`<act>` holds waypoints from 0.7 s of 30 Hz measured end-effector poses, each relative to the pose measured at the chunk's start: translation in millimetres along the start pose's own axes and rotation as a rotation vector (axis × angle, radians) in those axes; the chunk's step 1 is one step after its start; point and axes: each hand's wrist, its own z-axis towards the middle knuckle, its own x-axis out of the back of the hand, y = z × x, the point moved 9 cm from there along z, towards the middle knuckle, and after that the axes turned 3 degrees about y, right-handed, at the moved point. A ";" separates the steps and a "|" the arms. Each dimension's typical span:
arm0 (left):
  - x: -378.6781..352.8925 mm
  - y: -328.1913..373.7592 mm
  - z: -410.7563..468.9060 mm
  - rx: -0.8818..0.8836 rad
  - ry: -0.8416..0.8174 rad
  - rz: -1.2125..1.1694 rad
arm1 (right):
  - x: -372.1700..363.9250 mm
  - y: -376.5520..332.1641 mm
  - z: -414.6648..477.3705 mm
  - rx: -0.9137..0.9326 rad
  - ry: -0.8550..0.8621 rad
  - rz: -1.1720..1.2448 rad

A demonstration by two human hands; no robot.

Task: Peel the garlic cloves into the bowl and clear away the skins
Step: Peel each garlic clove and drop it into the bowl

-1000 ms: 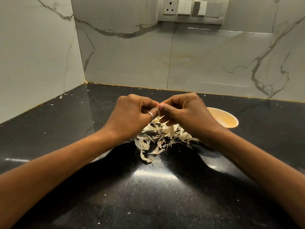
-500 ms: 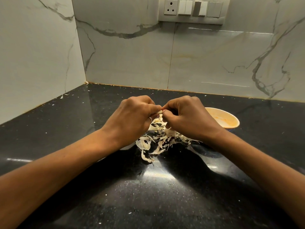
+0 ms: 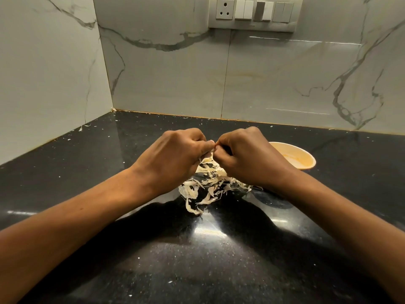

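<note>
The left hand (image 3: 175, 156) and the right hand (image 3: 247, 159) meet above the glossy black speckled stone desk (image 3: 208, 260). Both have their fingers curled in, with thumbs and fingertips touching, and together they pinch a small item between them. The knuckles hide that item almost wholly, so I cannot tell whether it is a clove or a scrap of skin. Right beneath the hands, a heap of pale, papery garlic skins (image 3: 203, 187) lies on the desk, its far and right parts covered by the hands and the right wrist. A round orange-yellow bowl (image 3: 304, 159) stands on the desk just behind the right hand. That hand hides the bowl's left side, and its contents are too dim to make out. On the grey-veined marble wall (image 3: 164, 73), a switch panel (image 3: 254, 13) is cut off at the top edge.
</note>
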 end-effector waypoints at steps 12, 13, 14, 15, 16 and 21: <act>0.9 4.7 1.2 -0.025 -0.018 0.036 | -9.5 8.4 0.1 -0.129 -0.147 0.125; 1.2 5.0 0.9 -0.030 -0.020 0.040 | -9.4 7.8 0.1 -0.130 -0.151 0.125; 1.1 5.2 0.6 -0.035 -0.023 0.045 | -9.6 7.4 0.3 -0.129 -0.153 0.125; 0.9 5.3 0.2 -0.040 -0.024 0.051 | -10.3 7.2 0.3 -0.127 -0.156 0.126; 0.7 5.6 -0.2 -0.044 -0.025 0.058 | -11.0 6.5 0.1 -0.122 -0.155 0.124; -4.5 6.7 -1.3 -0.049 -0.045 0.084 | -14.3 4.3 -3.2 -0.093 -0.107 0.065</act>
